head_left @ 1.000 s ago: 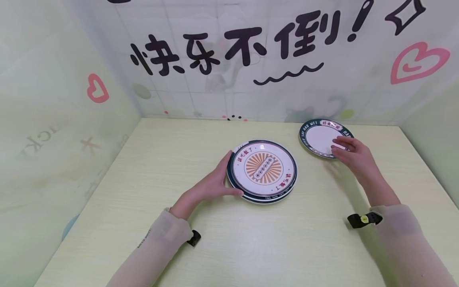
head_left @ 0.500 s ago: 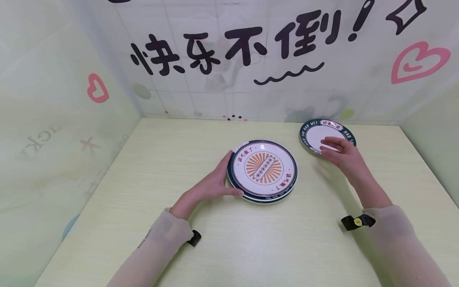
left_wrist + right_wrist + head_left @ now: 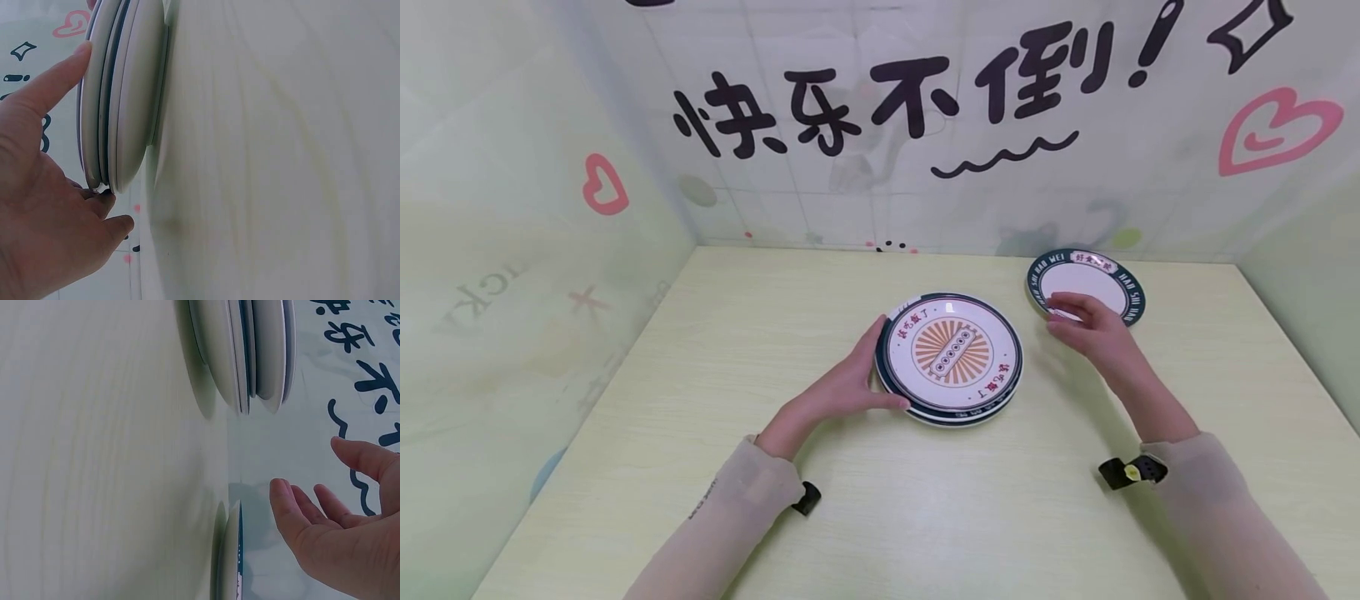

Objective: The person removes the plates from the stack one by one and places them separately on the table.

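A stack of round plates (image 3: 953,352) with dark green rims lies at the middle of the table. The top plate is white, with an orange sunburst and red characters. My left hand (image 3: 838,387) grips the stack's left edge, thumb at the near rim and fingers at the far-left side. In the left wrist view, layered plate rims (image 3: 112,94) sit between thumb and fingers. My right hand (image 3: 1093,333), fingers loosely bent and holding nothing, hovers in front of a single green-rimmed plate (image 3: 1090,285) at the back right, covering part of its near rim.
The pale wooden table (image 3: 760,308) meets a printed back wall (image 3: 820,200) just behind the single plate. Side walls stand at left (image 3: 512,317) and right (image 3: 1307,275). A gap of bare table separates the stack from the single plate.
My right hand has moved left, from over the single plate's right part to its front-left edge, uncovering its right rim. My left hand and the plates have stayed in place.
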Demonstrator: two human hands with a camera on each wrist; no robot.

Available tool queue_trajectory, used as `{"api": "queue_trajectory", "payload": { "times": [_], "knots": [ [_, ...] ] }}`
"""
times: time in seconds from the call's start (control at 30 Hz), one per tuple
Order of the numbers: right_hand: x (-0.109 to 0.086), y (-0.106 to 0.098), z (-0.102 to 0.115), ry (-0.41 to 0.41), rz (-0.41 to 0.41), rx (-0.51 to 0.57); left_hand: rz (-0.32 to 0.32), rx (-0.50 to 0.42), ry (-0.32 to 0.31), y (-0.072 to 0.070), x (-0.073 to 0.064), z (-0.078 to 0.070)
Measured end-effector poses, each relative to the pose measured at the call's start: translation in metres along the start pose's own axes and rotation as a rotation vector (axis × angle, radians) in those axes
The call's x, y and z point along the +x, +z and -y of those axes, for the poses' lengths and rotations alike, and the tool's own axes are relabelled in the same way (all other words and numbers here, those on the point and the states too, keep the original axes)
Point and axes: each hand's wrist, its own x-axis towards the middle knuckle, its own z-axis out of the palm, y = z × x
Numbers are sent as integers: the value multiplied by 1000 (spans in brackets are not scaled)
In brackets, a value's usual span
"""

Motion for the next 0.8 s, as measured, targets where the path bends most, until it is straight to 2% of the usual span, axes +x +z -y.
{"api": "queue_trajectory", "payload": {
  "times": [0.8],
  "knots": [
    [-3, 24, 1, -26, 126, 26, 1, -4, 0, 0, -1, -1]
  ]
}}
